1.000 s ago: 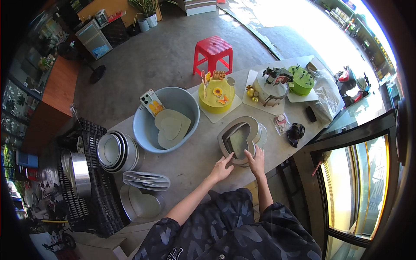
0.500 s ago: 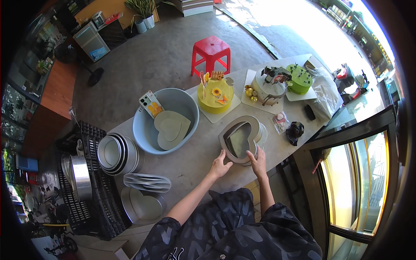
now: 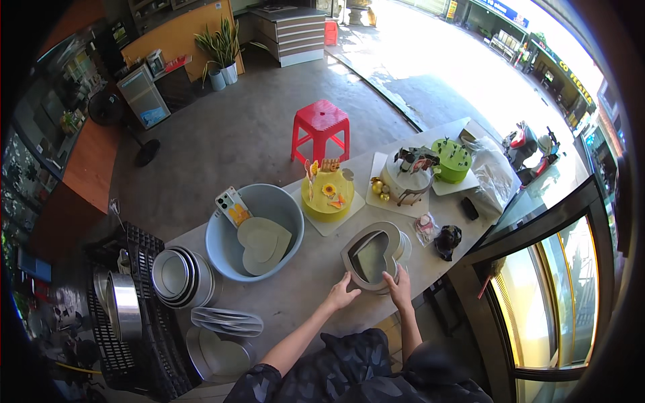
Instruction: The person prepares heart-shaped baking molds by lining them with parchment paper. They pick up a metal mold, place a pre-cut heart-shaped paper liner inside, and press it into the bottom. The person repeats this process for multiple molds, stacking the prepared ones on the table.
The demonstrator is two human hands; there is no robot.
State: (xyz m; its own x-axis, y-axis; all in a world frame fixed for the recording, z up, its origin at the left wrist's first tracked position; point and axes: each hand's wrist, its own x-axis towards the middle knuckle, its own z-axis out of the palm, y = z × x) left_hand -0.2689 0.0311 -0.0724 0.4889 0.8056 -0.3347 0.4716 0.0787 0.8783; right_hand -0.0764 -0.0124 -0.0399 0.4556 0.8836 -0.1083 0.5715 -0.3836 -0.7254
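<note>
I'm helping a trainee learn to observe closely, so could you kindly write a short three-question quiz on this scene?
1. Multiple choice: which thing are the left hand and right hand placed on?
A) a green cake
B) a heart-shaped tin
C) a clear plastic bag

2. True or false: the red stool stands on the far side of the table from the person.

3. Open: what is the main colour of the cake nearest the blue tub?

Key: 1. B; 2. True; 3. Yellow.
</note>
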